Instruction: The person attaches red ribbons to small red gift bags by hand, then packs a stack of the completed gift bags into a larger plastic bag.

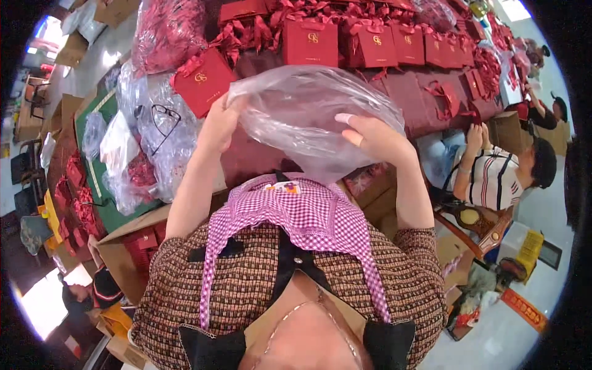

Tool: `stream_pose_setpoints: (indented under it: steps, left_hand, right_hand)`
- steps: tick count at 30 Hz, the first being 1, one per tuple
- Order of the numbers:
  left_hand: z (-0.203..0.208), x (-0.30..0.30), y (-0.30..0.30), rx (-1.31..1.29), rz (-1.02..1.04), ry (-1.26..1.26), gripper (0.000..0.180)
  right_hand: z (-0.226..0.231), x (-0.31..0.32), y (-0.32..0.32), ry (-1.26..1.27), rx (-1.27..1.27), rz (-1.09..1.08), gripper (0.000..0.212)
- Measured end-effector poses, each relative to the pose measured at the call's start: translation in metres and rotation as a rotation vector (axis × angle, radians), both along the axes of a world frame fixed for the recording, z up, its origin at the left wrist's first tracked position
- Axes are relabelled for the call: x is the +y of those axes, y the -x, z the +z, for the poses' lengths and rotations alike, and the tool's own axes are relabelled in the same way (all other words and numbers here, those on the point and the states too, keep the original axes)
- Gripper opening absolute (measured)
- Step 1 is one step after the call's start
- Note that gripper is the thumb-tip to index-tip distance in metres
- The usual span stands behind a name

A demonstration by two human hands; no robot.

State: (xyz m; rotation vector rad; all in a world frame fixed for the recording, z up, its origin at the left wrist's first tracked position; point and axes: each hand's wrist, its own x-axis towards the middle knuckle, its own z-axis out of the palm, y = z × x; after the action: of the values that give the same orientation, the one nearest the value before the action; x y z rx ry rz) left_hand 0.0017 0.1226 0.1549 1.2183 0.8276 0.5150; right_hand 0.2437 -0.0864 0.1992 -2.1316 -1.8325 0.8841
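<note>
A large clear plastic bag (277, 137) spreads between my hands above the dark red tabletop, its mouth held wide. My left hand (220, 122) is closed on the bag's left edge, close to a red paper gift bag (202, 81). At the other side my right hand (377, 140) grips the bag's right part, thumb and fingertips pointing inward; the plastic partly covers its fingers. Nothing shows inside the bag. Past it, a row of upright red gift bags (310, 44) with ribbons lines the table.
At left, crumpled clear plastic bags (176, 139) and a pair of glasses (165, 120) lie on a green surface (89, 148). Cardboard boxes (123, 259) stand beside me. A co-worker in a striped shirt (493, 179) sits at right, hands at the table's edge.
</note>
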Motion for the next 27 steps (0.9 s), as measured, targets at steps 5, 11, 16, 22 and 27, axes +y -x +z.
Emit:
stream_pose_setpoints:
  steps: [5,11,16,22,27]
  left_hand:
    - [-0.013,-0.001,0.025,-0.217,-0.051,0.065,0.027]
    - [-0.051,-0.006,0.037,-0.274,0.231,0.201,0.033]
    - [-0.081,-0.007,0.054,-0.017,0.250,-0.099,0.042]
    - [-0.039,-0.018,0.049,-0.021,0.249,0.021,0.068]
    - [-0.069,-0.028,0.035,-0.102,0.180,0.063,0.079]
  right_hand:
    - [0.012,0.009,0.019,-0.191,0.081,-0.111,0.043]
    - [-0.071,0.037,0.037,0.078,0.008,-0.248,0.057]
    - [-0.091,0.047,0.053,0.000,0.034,-0.060,0.049]
    - [-0.081,0.068,0.061,0.148,0.203,0.129,0.041]
    - [-0.144,0.091,0.079,-0.049,0.252,0.185,0.038]
